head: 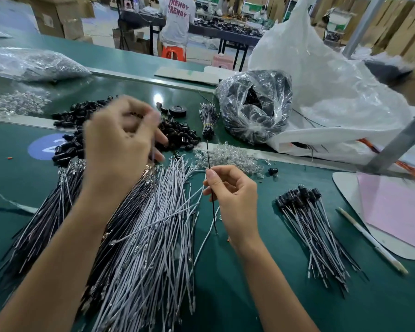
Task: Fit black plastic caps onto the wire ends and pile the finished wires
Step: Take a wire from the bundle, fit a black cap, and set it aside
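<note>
My right hand (233, 195) pinches a thin black wire (210, 168) upright between thumb and forefinger; its top end is bare. My left hand (120, 142) is raised and blurred over the wire heap, fingers closed around a white wire (155, 188) that hangs down from it. A big heap of loose white wires (153, 248) and black wires (41, 226) lies below both hands. Loose black caps (180, 135) are scattered behind the left hand. A pile of capped wires (314, 226) lies at the right, caps pointing away from me.
A clear bag of black parts (256, 104) and a large white sack (321, 75) stand at the back right. Clear small parts (228, 156), a tape roll (177, 110), a tied wire bundle (209, 121), a white pen (369, 238), a pink sheet (398, 207). A person (177, 17) stands at a far table.
</note>
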The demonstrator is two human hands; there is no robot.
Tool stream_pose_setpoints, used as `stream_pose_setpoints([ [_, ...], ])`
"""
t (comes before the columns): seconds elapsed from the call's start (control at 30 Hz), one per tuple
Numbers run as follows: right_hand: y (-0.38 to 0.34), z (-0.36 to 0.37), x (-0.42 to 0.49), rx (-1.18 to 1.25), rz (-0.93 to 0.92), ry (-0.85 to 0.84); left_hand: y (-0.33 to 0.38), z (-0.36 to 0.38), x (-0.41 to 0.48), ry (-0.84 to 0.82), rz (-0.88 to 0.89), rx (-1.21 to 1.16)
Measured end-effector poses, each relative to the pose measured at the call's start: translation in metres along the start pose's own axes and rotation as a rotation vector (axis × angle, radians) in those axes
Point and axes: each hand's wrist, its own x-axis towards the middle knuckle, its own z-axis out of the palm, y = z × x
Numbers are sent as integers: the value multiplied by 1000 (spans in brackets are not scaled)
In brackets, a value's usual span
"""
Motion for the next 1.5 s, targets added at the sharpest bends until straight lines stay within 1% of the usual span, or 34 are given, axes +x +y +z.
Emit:
stream_pose_setpoints([
  [0.03,0,0,0,-14,0,-4,0,-5,3,49,53,21],
  [0.07,0,1,0,-26,-1,-9,0,-8,6,47,67,80],
  [0.13,0,1,-2,-41,-7,-21,-5,-9,9,-39,-8,221],
  [0.17,0,2,-3,-43,-12,-25,-6,-9,7,-35,-33,248],
  [0.2,-1,2,-2,-42,-24,-24,-6,-8,6,12,-22,240],
  [0.23,-2,2,-2,-41,-40,-16,-2,-6,6,53,-6,194],
  [0.27,-3,1,-1,-38,-54,-5,1,-6,5,47,-23,106],
  [0.3,-3,1,-2,-28,-68,4,5,-4,4,-11,-85,-1],
  [0.37,-5,0,-2,26,-94,11,12,7,-1,-189,-284,-238],
  [0.4,-6,-1,-2,57,-102,14,13,15,-5,-264,-364,-317],
  [0.43,-6,-1,-2,81,-111,20,12,25,-12,-310,-401,-344],
  [0.47,-6,-2,-2,92,-122,29,11,33,-18,-321,-410,-351],
  [0.63,-3,-3,1,14,-121,48,3,56,-32,-218,-415,-473],
  [0.73,0,0,0,-36,-107,50,1,62,-36,-214,-396,-521],
  [0.9,2,2,-1,43,-56,13,1,66,-41,-215,-416,-610],
  [1.0,3,2,-1,15,-83,10,1,66,-40,-219,-403,-614],
  [1.1,3,0,2,-23,-118,60,-1,61,-35,-197,-385,-568],
  [1.17,4,-3,4,-51,-138,110,-8,53,-23,-161,-423,-516],
  [1.2,4,-4,5,-63,-146,128,-14,49,-16,-142,-454,-452],
  [1.27,4,-6,6,-77,-156,150,-31,43,4,-101,-455,-195],
  [1.33,4,-6,6,-92,-165,160,-52,43,25,-84,-343,137],
  [1.37,4,-5,5,-99,-169,168,-61,46,34,-97,-293,264],
  [1.43,5,-5,4,-113,-184,181,-77,57,45,-182,-247,424],
  [1.5,5,-5,3,-135,-209,192,-91,69,48,-281,-218,520],
])
